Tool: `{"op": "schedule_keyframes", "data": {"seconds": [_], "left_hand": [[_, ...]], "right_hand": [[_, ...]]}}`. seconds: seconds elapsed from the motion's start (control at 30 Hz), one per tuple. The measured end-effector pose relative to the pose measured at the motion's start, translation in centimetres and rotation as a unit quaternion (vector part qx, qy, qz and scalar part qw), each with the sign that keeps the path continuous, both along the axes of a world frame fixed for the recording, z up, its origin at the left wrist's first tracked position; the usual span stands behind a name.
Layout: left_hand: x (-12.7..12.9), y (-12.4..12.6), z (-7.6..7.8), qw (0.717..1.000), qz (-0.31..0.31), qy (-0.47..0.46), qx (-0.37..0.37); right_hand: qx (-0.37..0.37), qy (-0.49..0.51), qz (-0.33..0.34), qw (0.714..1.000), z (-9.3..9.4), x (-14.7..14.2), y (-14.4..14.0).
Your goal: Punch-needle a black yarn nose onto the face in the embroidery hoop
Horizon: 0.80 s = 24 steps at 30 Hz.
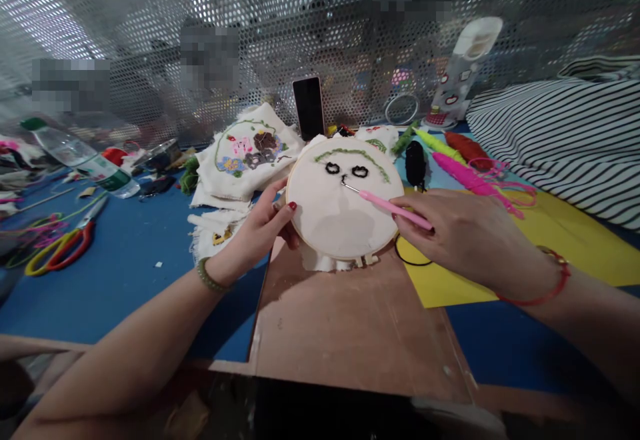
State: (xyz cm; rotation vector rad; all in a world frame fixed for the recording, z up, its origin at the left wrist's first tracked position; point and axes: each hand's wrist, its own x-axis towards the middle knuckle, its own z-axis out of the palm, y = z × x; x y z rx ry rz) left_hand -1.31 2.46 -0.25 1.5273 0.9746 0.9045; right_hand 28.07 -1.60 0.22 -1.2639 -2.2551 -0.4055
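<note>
At the far left of the desk [125, 273], a plastic bottle [80, 158] is laid on its side, with scissors [65, 247] seen at its 6 o'clock. Further right, an embroidered cloth [247, 153] is spread out. The left hand [265, 227] is closed on the 9 o'clock edge of the embroidery hoop [343, 200], its grip pinching the rim. The hoop is held tilted above the brown board [350, 320], near the middle of the desk. A phone [309, 108] is propped at the hoop's 12 o'clock. The pink punch needle [390, 207] is pinched by the right hand [460, 233], its tip set on the fabric by the black stitching. Thread skeins [450, 160] are seen at the hoop's 2 o'clock.
</note>
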Motion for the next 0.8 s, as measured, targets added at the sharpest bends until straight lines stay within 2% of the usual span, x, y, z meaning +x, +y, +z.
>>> {"op": "schedule_keyframes", "data": {"seconds": [0.23, 0.5, 0.67, 0.8], "left_hand": [[0.4, -0.8, 0.8, 0.999, -0.010, 0.009, 0.047], [1.0, -1.7, 2.0, 0.994, 0.014, 0.045, 0.098], [1.1, -1.8, 1.8, 0.991, 0.021, 0.045, 0.128], [1.4, -2.1, 1.4, 0.990, 0.015, 0.031, 0.137]], "right_hand": [[0.021, -0.030, 0.018, 0.999, 0.3, -0.1, -0.1], [0.030, -0.071, -0.009, 0.997, 0.7, -0.6, -0.5], [-0.004, -0.017, -0.002, 1.000, 0.8, -0.6, -0.1], [-0.045, 0.081, 0.029, 0.995, 0.4, -0.6, 0.7]]}}
